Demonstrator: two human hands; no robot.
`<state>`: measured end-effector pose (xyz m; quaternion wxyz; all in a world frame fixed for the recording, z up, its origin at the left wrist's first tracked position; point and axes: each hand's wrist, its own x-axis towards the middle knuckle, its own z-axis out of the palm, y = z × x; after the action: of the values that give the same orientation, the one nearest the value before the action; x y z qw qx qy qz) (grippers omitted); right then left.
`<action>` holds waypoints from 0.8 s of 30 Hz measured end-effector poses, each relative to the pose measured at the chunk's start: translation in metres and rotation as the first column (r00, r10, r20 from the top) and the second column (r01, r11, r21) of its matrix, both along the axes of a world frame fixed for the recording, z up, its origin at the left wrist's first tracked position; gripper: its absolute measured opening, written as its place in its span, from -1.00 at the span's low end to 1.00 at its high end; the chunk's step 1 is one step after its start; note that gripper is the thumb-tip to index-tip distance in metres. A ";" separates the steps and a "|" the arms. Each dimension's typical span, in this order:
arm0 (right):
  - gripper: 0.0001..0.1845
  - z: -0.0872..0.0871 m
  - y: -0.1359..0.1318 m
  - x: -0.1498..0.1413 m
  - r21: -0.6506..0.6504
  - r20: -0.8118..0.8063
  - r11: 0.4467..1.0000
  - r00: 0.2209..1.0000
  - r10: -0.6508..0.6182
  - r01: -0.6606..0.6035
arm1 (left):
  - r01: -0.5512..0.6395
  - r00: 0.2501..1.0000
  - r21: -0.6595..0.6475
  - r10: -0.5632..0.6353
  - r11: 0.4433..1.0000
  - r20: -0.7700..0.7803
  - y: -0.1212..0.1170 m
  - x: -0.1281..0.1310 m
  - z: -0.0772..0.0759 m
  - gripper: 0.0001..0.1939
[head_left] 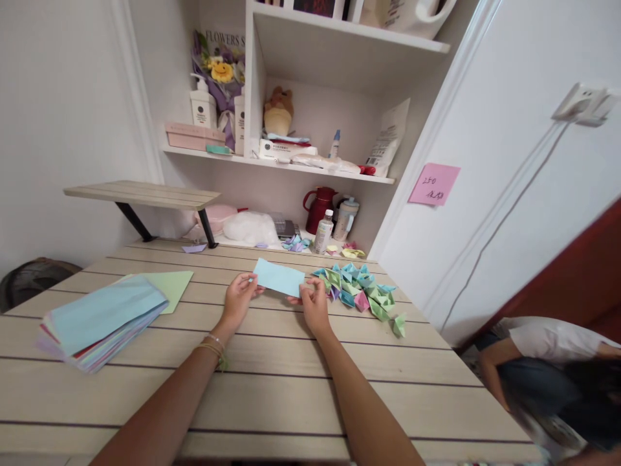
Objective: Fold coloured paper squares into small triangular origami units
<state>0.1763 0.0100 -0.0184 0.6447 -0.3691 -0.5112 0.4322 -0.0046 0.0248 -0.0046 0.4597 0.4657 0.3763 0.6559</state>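
A light blue rectangular sheet of paper (pixel 279 277) is held up between my two hands, just above the slatted table. My left hand (pixel 239 296) pinches its left end between thumb and fingers. At the right end, my right hand (pixel 313 300) grips the lower corner the same way. Close beside the right hand lies a heap of small folded paper boats (pixel 361 285) in blue, green, pink and purple. To the left is a stack of coloured paper sheets (pixel 107 314), light blue on top, with a green sheet (pixel 172 288) partly under it.
A small raised shelf (pixel 140 193) on black legs stands at the back left. Behind the boats are a clear bottle (pixel 323 233), a dark red jug (pixel 320 210) and a tumbler (pixel 345 220). A person (pixel 543 375) crouches at the right, beyond the table edge.
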 end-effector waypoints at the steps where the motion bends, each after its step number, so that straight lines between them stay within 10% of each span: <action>1: -0.60 0.000 0.000 0.000 0.005 -0.009 1.000 1.000 -0.011 0.011 | 0.020 1.000 -0.004 -0.020 1.000 -0.004 -0.001 0.001 0.000 -0.62; 9: -0.72 0.001 -0.004 -0.004 0.078 0.272 0.966 0.938 0.216 -0.245 | 0.154 0.980 -0.045 -0.159 0.987 -0.119 -0.008 0.006 0.000 -0.57; 14: -0.56 0.007 -0.006 0.003 0.157 0.518 0.974 0.854 0.058 -0.161 | 0.184 0.976 -0.076 -0.191 0.980 -0.104 -0.009 0.003 0.002 -0.53; 24: -0.73 0.004 0.002 0.004 0.018 0.122 1.000 0.992 0.011 -0.013 | 0.228 0.963 -0.101 -0.240 0.968 -0.125 -0.014 0.010 0.005 -0.67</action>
<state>0.1800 0.0120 -0.0142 0.6130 -0.3856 -0.5560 0.4078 0.0057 0.0103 0.0001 0.5267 0.5305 0.3769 0.5469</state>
